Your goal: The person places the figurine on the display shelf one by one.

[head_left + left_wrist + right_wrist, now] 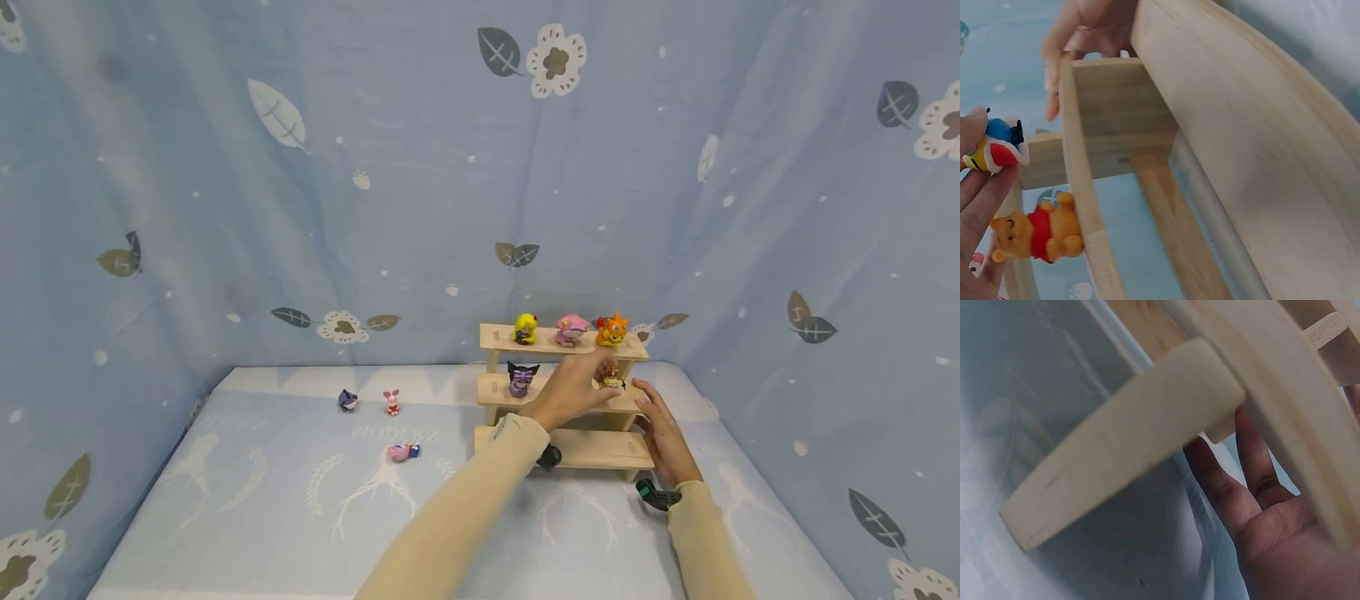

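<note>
Pinching a figurine (1000, 149), your left hand (572, 387) flanked a bear (1041, 229) right wrist missed; relaxed right hand (667, 435) touched shelf's right edge (627, 402).

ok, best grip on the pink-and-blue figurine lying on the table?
I'd pinch the pink-and-blue figurine across its middle, from above and the near side. It lies roughly left to right, so its long sides face near and far, and the dark-blue figurine and small pink figurine sit behind it.
</note>
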The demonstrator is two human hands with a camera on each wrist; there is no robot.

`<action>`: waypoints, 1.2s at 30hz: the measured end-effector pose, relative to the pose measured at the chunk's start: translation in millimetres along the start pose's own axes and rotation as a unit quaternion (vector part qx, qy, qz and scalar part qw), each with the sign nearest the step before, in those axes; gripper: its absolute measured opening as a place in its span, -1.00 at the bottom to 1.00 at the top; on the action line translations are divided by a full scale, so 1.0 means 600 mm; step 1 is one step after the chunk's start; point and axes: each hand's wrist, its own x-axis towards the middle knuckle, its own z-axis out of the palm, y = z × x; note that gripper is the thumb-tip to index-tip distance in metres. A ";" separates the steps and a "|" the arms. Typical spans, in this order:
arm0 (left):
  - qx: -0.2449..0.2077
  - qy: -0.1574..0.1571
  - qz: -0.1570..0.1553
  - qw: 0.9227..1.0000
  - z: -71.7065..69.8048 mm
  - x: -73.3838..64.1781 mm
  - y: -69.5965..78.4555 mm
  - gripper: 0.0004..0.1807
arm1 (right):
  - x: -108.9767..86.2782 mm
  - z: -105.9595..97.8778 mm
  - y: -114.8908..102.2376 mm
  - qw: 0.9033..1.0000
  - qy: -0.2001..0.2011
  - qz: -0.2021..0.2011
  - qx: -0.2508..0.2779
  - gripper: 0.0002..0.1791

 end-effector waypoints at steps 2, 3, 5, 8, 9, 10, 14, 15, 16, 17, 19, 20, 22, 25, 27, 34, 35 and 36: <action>0.022 -0.001 0.007 1.000 0.003 0.001 -0.003 -0.58 | 0.000 0.001 0.000 1.000 0.001 0.001 0.001 -0.37; 0.036 0.001 0.011 0.999 0.004 0.001 -0.004 -0.59 | 0.000 0.001 0.000 1.000 0.001 0.001 0.002 -0.37; 0.063 0.005 0.017 0.998 0.006 0.003 -0.005 -0.59 | 0.000 0.003 0.000 1.000 0.002 -0.001 0.004 -0.38; 0.098 0.008 0.016 0.995 0.008 0.004 -0.003 -0.59 | 0.002 0.005 0.002 1.000 0.002 -0.005 0.005 -0.39; 0.106 0.008 0.013 0.994 0.009 0.004 -0.003 -0.59 | 0.002 0.006 0.002 1.000 0.004 -0.005 0.006 -0.40; 0.112 0.006 0.010 0.994 0.010 0.004 -0.003 -0.59 | 0.003 0.006 0.003 1.000 0.003 -0.004 0.005 -0.40; 0.136 -0.004 0.000 0.991 0.012 0.007 -0.002 -0.59 | 0.007 0.006 0.006 1.000 0.008 0.004 0.003 -0.40; 0.142 -0.005 0.000 0.990 0.013 0.008 -0.002 -0.60 | 0.008 0.005 0.006 1.000 0.008 0.007 0.004 -0.40; 0.147 -0.007 -0.001 0.989 0.014 0.009 -0.002 -0.60 | 0.008 0.005 0.006 1.000 0.008 0.008 0.006 -0.39; 0.150 -0.007 -0.002 0.989 0.015 0.010 -0.002 -0.60 | 0.007 0.005 0.006 1.000 0.008 0.008 0.007 -0.40; 0.157 -0.009 -0.007 0.988 0.016 0.011 -0.002 -0.60 | 0.006 0.005 0.005 1.000 0.006 0.007 0.008 -0.39; 0.160 -0.011 -0.009 0.987 0.017 0.011 -0.002 -0.60 | 0.005 0.005 0.004 1.000 0.005 0.006 0.008 -0.39; 0.163 -0.017 -0.014 0.986 0.019 0.011 -0.003 -0.60 | 0.003 0.005 0.003 1.000 0.002 0.005 0.008 -0.38; 0.161 -0.027 -0.019 0.986 0.023 0.010 -0.005 -0.59 | 0.000 0.004 0.003 1.000 0.000 0.003 0.005 -0.37; 0.159 -0.029 -0.019 0.987 0.025 0.011 -0.007 -0.59 | -0.001 0.002 0.003 1.000 -0.001 0.002 0.007 -0.37; 0.150 -0.016 -0.017 0.988 0.033 0.014 -0.013 -0.61 | -0.001 -0.001 0.005 1.000 0.000 -0.001 0.010 -0.40; 0.144 -0.014 -0.018 0.989 0.034 0.014 -0.014 -0.62 | -0.001 -0.002 0.005 1.000 0.000 0.000 0.008 -0.40; 0.137 -0.013 -0.020 0.990 0.035 0.014 -0.015 -0.62 | -0.001 -0.002 0.005 1.000 0.001 0.000 0.006 -0.40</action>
